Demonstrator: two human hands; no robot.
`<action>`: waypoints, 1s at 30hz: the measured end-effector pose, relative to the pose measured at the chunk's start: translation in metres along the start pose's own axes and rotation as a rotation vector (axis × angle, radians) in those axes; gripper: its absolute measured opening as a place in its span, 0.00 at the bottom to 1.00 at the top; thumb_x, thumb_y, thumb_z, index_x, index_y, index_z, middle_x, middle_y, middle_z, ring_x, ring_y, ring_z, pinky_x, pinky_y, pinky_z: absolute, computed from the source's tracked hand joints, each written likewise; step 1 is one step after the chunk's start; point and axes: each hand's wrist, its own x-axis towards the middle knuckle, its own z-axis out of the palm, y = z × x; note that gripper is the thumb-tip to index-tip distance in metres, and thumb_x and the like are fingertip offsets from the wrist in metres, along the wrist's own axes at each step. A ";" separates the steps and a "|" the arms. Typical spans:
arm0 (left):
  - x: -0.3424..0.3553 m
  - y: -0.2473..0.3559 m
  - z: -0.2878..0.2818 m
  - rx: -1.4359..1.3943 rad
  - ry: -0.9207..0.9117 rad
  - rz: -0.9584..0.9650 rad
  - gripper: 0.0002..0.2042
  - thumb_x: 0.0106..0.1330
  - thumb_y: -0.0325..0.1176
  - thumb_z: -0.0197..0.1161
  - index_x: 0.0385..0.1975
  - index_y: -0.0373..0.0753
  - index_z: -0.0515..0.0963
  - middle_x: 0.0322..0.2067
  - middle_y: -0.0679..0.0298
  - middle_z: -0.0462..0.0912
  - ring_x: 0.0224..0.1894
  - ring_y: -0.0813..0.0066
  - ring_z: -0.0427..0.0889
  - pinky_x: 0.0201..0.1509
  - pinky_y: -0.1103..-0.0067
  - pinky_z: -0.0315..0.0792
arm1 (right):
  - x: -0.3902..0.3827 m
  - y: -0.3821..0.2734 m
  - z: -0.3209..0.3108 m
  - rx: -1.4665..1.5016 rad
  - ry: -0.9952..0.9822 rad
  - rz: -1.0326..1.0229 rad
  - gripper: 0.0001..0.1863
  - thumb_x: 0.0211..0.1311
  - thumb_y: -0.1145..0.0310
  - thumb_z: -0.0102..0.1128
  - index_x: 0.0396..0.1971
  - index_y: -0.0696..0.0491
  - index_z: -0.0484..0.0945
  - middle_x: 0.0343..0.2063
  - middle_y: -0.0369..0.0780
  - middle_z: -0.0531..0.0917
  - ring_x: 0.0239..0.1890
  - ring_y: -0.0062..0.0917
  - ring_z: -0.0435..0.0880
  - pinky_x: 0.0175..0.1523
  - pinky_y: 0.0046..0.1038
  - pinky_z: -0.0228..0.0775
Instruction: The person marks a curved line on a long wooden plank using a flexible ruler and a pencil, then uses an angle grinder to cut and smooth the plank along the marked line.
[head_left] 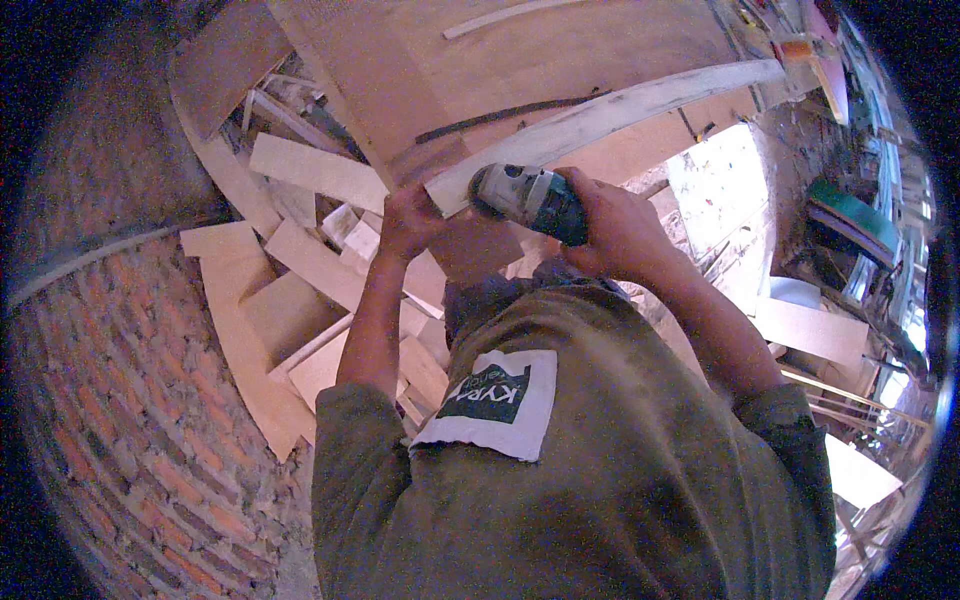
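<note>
A long, pale wooden board [600, 115] with a gently curved edge lies across the bench, its near end toward me. My left hand [410, 228] is closed around that near end, its fingers partly hidden. In my right hand [618, 228] is an angle grinder [525, 195] with a silver head and a dark green body, gripped by the body. The grinder's head rests on or just above the board, a short way right of my left hand; its disc is mostly hidden.
A brown wooden sheet [400, 60] covers the bench, with a dark curved strip [510, 115] on it. Loose planks and offcuts [315, 170] pile up at the left by a brick wall [130, 400]. Boards and a green-topped object [850, 220] stand at the right.
</note>
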 end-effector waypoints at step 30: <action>0.002 -0.033 0.013 -0.360 -0.049 0.032 0.37 0.50 0.28 0.83 0.60 0.27 0.71 0.56 0.52 0.81 0.57 0.62 0.82 0.64 0.66 0.77 | -0.014 0.189 -0.056 0.112 0.345 0.385 0.49 0.38 0.62 0.79 0.66 0.54 0.68 0.46 0.49 0.86 0.48 0.42 0.87 0.56 0.37 0.76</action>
